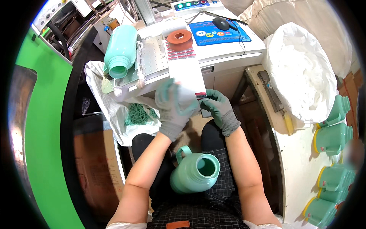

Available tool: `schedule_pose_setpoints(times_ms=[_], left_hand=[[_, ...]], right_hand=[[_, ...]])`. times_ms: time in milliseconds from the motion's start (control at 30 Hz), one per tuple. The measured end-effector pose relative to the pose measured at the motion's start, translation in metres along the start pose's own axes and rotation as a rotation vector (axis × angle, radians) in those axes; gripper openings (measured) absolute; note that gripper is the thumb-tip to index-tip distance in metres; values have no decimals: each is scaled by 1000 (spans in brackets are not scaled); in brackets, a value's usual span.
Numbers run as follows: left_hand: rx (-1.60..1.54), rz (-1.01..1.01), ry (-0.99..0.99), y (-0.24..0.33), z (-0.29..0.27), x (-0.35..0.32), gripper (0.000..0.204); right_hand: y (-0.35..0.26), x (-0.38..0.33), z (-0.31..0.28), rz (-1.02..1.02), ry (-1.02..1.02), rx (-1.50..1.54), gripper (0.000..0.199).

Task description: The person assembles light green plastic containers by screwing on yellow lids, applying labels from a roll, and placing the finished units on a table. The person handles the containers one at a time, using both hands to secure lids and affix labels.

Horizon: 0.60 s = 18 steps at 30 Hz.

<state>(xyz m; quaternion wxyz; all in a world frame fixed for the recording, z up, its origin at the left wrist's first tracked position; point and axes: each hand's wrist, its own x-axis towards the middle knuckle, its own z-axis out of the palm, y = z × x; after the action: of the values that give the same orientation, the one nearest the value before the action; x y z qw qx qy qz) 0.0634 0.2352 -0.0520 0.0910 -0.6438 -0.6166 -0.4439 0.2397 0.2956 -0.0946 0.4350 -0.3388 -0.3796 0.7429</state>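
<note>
A white strip of labels with small red and white stickers runs over the front edge of the white work table and hangs down. At the strip's lower right corner, beside a red label, my right hand in a grey and green glove pinches the edge. My left hand, gloved alike, is over the strip's lower left side; motion smears its fingers. A mint-green jug with a handle and an open mouth rests tilted on my lap between my thighs.
An orange tape roll sits on the strip. Another mint-green jug lies on a perforated metal plate. A blue mouse pad, a white bag and several green jugs are to the right. Green shavings fill a bag at left.
</note>
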Motion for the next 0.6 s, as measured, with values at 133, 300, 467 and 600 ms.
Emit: schedule_pose_setpoints(times_ms=[133, 300, 467, 600], left_hand=[[203, 294, -61, -2, 13, 19, 28], [210, 327, -59, -4, 21, 16, 24], [139, 226, -57, 0, 25, 15, 21], [123, 215, -41, -4, 28, 14, 19]], right_hand=[[13, 5, 1, -99, 9, 76, 28], [11, 3, 1, -110, 35, 7, 29], [19, 8, -4, -129, 40, -5, 31], [21, 9, 0, -169, 26, 5, 33]])
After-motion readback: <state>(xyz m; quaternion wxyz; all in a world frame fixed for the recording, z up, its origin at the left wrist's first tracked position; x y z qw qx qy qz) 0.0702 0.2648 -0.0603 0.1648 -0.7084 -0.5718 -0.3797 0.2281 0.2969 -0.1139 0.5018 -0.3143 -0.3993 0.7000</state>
